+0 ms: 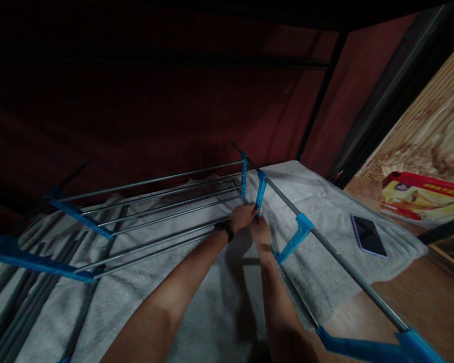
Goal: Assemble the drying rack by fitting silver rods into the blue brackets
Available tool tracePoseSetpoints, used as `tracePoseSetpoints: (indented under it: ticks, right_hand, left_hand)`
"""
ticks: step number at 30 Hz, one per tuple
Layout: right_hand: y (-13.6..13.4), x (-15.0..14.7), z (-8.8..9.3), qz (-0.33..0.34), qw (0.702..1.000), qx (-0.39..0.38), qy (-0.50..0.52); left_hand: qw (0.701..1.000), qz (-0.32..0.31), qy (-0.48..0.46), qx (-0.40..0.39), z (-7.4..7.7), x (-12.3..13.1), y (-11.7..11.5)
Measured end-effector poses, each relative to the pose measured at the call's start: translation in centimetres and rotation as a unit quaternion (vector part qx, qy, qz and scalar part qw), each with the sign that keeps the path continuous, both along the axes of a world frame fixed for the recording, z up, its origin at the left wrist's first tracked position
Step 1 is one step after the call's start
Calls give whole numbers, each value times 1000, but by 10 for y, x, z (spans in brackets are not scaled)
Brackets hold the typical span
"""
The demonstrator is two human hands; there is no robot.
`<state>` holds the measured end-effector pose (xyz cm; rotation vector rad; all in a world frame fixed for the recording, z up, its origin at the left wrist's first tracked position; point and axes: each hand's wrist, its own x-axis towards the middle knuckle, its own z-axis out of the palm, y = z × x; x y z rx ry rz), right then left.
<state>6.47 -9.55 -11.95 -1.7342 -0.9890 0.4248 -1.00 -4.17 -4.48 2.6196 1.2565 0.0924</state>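
Note:
A partly assembled rack of grey metal rods and blue plastic brackets stands over a grey blanket. My left hand, with a dark watch on its wrist, is closed around the end of a metal rod, where it meets a blue bracket. My right hand is closed on the lower end of that same bracket, right beside the left hand. The exact joint is hidden by my fingers. A long upright-side rod runs through this bracket and another blue bracket to the right.
Several loose dark rods lie at the left on the grey blanket. A phone rests on the blanket at the right. Beyond it is a red and yellow box. A dark frame post stands behind, before a red wall.

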Motion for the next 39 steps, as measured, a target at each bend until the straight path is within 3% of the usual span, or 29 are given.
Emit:
tracePoseSetpoints:
  ticks: [5, 8, 13, 18, 39]
  right_hand:
    - [11, 12, -3, -36, 997, 70, -6]
    - [19, 13, -6, -11, 990, 140, 12]
    - [26, 18, -13, 16, 996, 69, -58]
    - [28, 26, -15, 26, 993, 58, -95]
    - [29, 36, -17, 67, 994, 81, -41]
  left_hand:
    - [1000, -6, -1, 8, -3, -2, -1]
    - [1000, -13, -8, 17, -6, -3, -1]
    - [1000, -23, -11, 13, -6, -4, -2]
    - [1000, -17, -12, 9, -3, -4, -4]
    - [999, -25, -38, -7, -13, -5, 11]
